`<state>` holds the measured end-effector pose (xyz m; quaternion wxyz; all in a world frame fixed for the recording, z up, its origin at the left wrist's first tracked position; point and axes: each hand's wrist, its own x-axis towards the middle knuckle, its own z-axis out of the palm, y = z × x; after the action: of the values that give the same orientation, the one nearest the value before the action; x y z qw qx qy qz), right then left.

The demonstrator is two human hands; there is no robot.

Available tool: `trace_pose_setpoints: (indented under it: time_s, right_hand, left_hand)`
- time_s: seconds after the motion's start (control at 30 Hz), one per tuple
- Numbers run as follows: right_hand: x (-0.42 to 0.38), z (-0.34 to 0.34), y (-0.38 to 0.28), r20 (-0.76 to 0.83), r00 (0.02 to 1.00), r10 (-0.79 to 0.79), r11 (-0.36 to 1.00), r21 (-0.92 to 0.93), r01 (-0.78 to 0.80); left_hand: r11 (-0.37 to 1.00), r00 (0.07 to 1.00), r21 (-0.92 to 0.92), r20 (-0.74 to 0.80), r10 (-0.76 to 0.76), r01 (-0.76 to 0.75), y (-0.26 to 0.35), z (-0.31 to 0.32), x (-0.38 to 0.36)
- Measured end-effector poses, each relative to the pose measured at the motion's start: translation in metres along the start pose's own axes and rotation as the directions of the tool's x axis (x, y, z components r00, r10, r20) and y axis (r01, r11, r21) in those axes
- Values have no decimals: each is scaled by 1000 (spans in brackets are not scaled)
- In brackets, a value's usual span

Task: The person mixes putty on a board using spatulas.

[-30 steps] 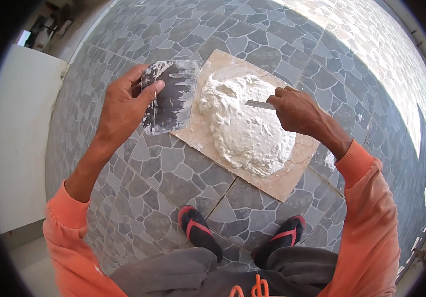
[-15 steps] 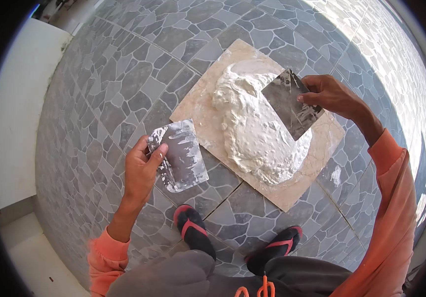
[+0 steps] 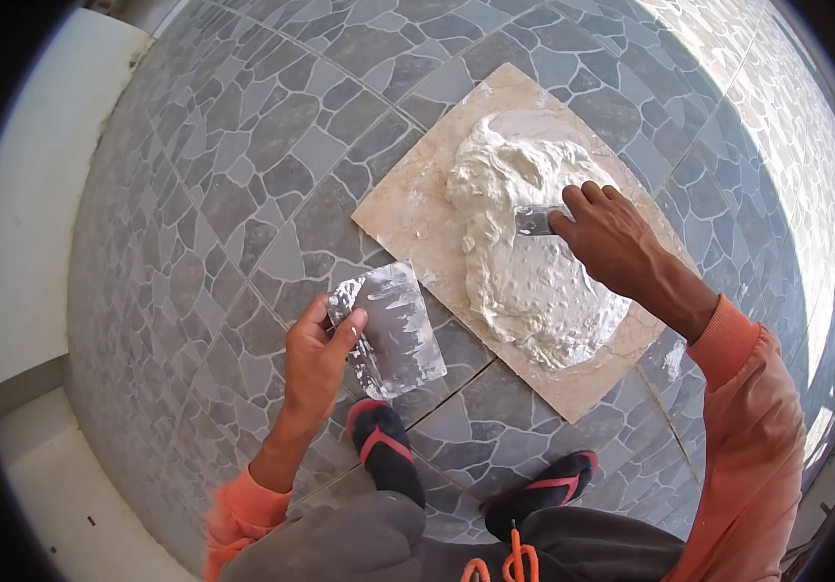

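A heap of wet white paste lies on a square beige tile. My right hand grips a metal scraper over the upper middle of the heap, its blade seen steeply foreshortened; whether its edge touches the paste cannot be made out. Left of the tile's lower edge, my left hand pinches a second flat metal scraper by its left side, thumb on top. White smears cover that blade's edges, and its broad face is turned upward.
Grey stone-patterned floor tiles surround the board. My feet in black and red flip-flops stand below it. A pale ledge runs along the left, and dark metal parts show at the far right edge.
My right hand has moved left over the paste and its scraper has turned from broad face to nearly edge-on. My left hand and its scraper have shifted slightly right and down.
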<state>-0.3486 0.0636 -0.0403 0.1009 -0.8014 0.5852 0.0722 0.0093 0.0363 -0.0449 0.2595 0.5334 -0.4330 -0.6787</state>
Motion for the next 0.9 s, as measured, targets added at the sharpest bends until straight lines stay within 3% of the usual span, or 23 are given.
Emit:
trace_pose_setpoints:
  time_s: [0.1,0.2,0.3,0.4,0.43,0.57,0.67,0.7,0.8,0.83,0.9]
  right_hand:
    - [-5,15,-6,-106,994,-18,997,-77,10]
    - [-15,18,-7,-18,998,-62,989,-134,59]
    - [-18,0,-9,73,997,-3,986,-168,15]
    - [-13,1,-13,-169,984,-57,967,-254,12]
    - [-11,7,-15,-184,981,-60,973,-231,16]
    - [-26,32,-14,40,994,-98,956,-274,106]
    - [-24,0,-23,187,982,-21,969,-240,66]
    - [-22,-7,-24,149,989,-13,965,-257,51]
    - [-12,3,-25,-217,973,-76,961,-277,13]
    - [-12,13,-23,-199,973,-115,942,-332,43]
    - [-18,27,-21,-13,997,-82,955,-289,75]
  left_hand:
    - [1000,1000,-10,-1,-21,21,-8,-1,-2]
    - [1000,1000,-23,25,-10,10,-11,4,-3]
    - [999,999,-43,52,-13,15,-8,13,-6]
    - [996,998,-76,52,-38,42,-8,23,-10]
    - [996,998,-78,58,-40,44,-8,26,-11]
    - [994,997,-103,71,-39,46,-10,29,-17]
    - [988,996,-142,71,-48,58,-11,32,-21]
    - [986,996,-151,72,-54,65,-12,33,-22]
    - [983,994,-168,92,-58,73,-17,38,-23]
    - [982,993,-171,102,-57,74,-17,40,-23]
    - [984,991,-158,118,-59,78,-14,41,-25]
